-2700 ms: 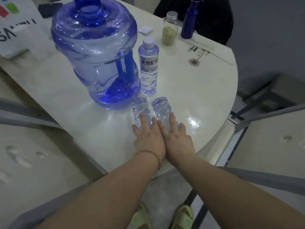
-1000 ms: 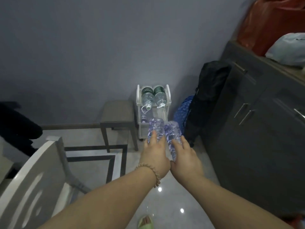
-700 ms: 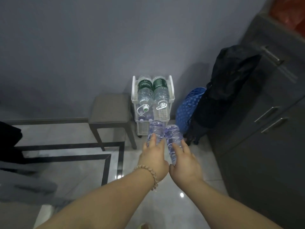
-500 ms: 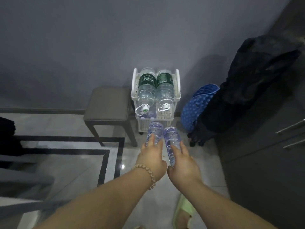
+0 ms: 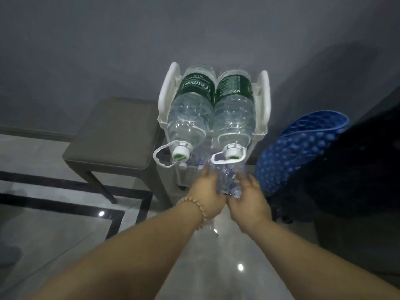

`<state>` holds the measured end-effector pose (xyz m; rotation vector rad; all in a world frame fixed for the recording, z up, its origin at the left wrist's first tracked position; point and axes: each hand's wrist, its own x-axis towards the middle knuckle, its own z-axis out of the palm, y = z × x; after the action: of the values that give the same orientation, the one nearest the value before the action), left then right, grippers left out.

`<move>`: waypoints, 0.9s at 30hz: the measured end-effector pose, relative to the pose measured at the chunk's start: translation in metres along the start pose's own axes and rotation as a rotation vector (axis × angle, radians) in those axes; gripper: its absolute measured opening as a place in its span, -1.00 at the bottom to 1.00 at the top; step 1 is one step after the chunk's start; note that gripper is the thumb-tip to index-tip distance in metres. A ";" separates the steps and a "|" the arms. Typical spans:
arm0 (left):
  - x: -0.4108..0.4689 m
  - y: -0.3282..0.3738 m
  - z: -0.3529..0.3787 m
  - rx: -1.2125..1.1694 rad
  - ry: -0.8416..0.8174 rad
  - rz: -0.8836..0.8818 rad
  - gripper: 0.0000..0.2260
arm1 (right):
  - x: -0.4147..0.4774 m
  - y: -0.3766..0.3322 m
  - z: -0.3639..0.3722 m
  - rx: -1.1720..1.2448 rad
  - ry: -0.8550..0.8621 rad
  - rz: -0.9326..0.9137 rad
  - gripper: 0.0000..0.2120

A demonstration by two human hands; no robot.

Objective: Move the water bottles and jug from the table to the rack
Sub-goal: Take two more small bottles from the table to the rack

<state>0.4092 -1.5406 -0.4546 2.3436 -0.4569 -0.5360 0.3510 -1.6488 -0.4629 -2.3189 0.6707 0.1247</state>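
While both forearms reach out from six o'clock toward the middle of the view, we keep our hands close together, thumbs nearly touching. Our left hand (image 5: 206, 194), a bead bracelet (image 5: 195, 210) at its wrist, is wrapped over the top of one small water bottle, which it mostly hides, and our right hand (image 5: 249, 201) is closed around the other small bottle (image 5: 229, 182). We hold them just in front of the white rack (image 5: 263, 98), at its lower tier, below the caps of the two large green-labelled bottles (image 5: 190, 113) lying side by side on its top tier at twelve o'clock. Whether the small bottles touch the rack we cannot tell. A grey stool (image 5: 114, 135) stands at ten o'clock, a blue studded mat (image 5: 303, 148) at two o'clock.
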 end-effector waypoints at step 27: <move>0.192 -0.101 0.069 0.126 0.087 0.272 -0.69 | 0.177 0.033 0.095 -0.532 -0.053 -0.114 -0.60</move>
<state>0.5567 -1.5946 -0.6193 2.3605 -0.7735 -0.2822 0.4962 -1.6826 -0.6021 -2.8432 0.5204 0.3462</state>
